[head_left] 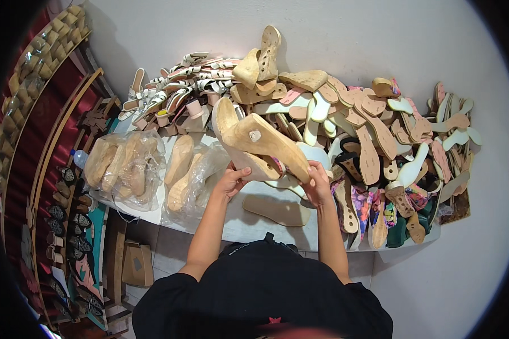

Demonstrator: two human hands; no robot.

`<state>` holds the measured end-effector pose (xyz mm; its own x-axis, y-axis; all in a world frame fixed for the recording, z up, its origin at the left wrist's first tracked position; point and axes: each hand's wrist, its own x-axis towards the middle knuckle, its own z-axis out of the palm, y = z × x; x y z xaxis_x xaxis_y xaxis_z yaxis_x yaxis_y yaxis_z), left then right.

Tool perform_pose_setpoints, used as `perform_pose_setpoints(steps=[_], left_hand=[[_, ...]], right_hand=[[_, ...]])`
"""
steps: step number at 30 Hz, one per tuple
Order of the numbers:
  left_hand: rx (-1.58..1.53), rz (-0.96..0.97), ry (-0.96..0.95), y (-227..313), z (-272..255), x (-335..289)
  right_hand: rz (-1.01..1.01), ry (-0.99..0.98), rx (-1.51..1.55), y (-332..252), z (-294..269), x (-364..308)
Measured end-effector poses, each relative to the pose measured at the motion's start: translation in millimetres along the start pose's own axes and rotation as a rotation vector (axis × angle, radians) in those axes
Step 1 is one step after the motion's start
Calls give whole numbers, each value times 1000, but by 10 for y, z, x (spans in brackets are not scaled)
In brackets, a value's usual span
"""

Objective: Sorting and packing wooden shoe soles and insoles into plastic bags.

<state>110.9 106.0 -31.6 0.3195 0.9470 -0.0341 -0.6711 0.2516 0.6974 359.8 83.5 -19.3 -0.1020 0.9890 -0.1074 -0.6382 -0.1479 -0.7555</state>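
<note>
Two pale wooden wedge shoe soles are held up together over the table's front edge, one overlapping the other. My left hand (232, 179) is closed on the lower end of the left wooden wedge sole (226, 120). The right wooden wedge sole (283, 146), with a round light spot on its side, has its lower end in my closed right hand (318, 183). A bit of patterned colour shows between the two soles. Below them, a flat tan insole (277, 210) lies on the white table (232, 221).
Clear plastic bags of wooden soles (124, 164) lie on the left. White strappy sandals (175, 85) are piled behind. Heaped insoles (367, 121) and floral sandal parts (365, 206) cover the right side. A shoe rack (68, 226) and a cardboard box (137, 264) stand at left.
</note>
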Motion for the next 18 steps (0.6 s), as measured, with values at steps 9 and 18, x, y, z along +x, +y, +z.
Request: perform_pose_setpoints(steps=[9, 18], left_hand=[[213, -48, 9, 248, -43, -160], [603, -59, -73, 295, -50, -264]], right_hand=[[-36, -361, -579, 79, 435, -146], [-276, -245, -1009, 205, 886, -280]])
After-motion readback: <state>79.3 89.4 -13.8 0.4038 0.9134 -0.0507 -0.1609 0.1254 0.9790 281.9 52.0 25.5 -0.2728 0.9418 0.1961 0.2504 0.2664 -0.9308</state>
